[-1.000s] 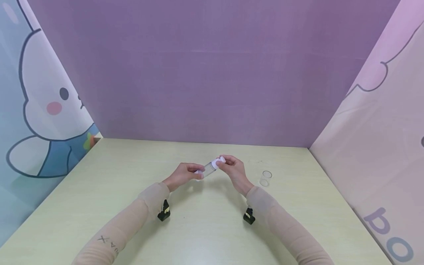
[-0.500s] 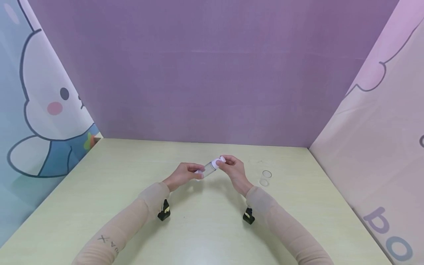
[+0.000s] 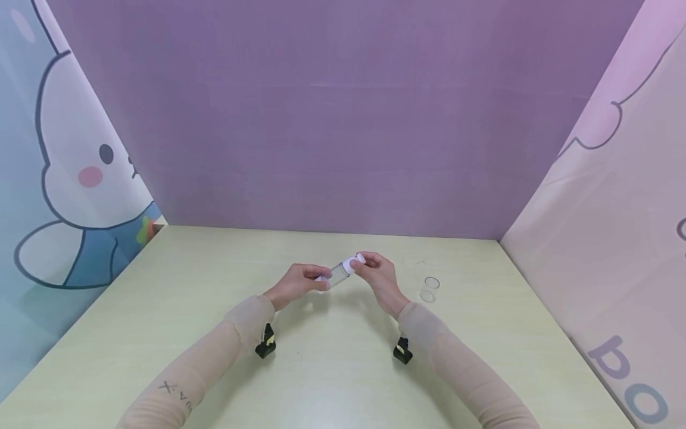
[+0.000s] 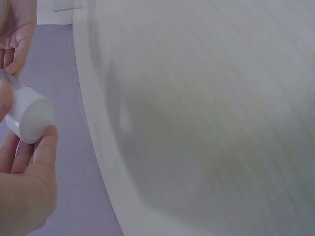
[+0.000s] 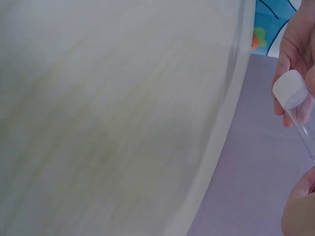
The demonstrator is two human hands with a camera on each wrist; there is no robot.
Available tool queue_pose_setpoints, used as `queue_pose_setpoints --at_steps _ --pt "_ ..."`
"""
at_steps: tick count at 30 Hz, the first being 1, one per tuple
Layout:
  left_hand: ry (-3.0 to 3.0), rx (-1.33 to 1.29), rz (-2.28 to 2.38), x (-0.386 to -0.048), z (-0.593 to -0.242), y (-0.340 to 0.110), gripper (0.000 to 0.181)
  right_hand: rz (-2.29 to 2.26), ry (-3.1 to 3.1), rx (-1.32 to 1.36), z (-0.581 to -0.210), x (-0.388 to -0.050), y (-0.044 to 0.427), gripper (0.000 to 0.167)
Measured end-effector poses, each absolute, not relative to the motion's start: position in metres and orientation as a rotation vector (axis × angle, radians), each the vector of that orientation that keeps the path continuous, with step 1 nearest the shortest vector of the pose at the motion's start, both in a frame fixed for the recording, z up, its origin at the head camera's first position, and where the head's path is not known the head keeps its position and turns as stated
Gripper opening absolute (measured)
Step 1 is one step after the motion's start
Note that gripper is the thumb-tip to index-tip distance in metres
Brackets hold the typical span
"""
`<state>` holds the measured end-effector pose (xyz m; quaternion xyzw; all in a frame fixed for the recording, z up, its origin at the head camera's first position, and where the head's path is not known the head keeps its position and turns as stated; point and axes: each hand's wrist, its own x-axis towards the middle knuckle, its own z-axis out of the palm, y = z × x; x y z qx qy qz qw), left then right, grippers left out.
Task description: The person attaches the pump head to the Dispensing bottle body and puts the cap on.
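Both hands hold a small clear bottle [image 3: 337, 275] with white ends, tilted up to the right above the table. My left hand [image 3: 296, 283] grips its lower white end between thumb and fingers. At the upper end, my right hand [image 3: 379, 277] pinches the white top. The left wrist view shows the round white base [image 4: 37, 118] facing the camera, fingertips against its sides. In the right wrist view, the bottle's clear body [image 5: 306, 129] runs between the two hands. A clear open cylinder [image 3: 430, 290] stands on the table right of my right hand.
The pale wooden table [image 3: 332, 381] spreads beneath the arms. A purple panel [image 3: 343, 119] rises behind it, with printed cartoon panels on the left [image 3: 80, 149] and right [image 3: 605, 238]. A small black device [image 3: 265, 342] hangs at each wrist.
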<state>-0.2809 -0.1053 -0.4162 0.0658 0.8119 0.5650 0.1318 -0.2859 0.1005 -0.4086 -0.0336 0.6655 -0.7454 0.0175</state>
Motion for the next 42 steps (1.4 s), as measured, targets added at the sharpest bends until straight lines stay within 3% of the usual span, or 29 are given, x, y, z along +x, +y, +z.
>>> queue_pose_setpoints --at_steps 12,29,42 --pt "2.354 0.187 1.63 -0.2835 -0.4204 -0.1063 0.038 -2.311 2.06 -0.111 -0.4091 -0.2858 0.1005 0.035" --pt "2.359 0.178 1.639 -0.2838 -0.4207 -0.1059 0.036 -2.386 1.782 -0.333 -0.4043 -0.2825 0.1058 0.047" --pt "2.352 0.189 1.646 -0.2849 -0.4222 -0.1061 0.035 -2.363 1.806 -0.316 -0.4059 -0.2845 0.1047 0.044"
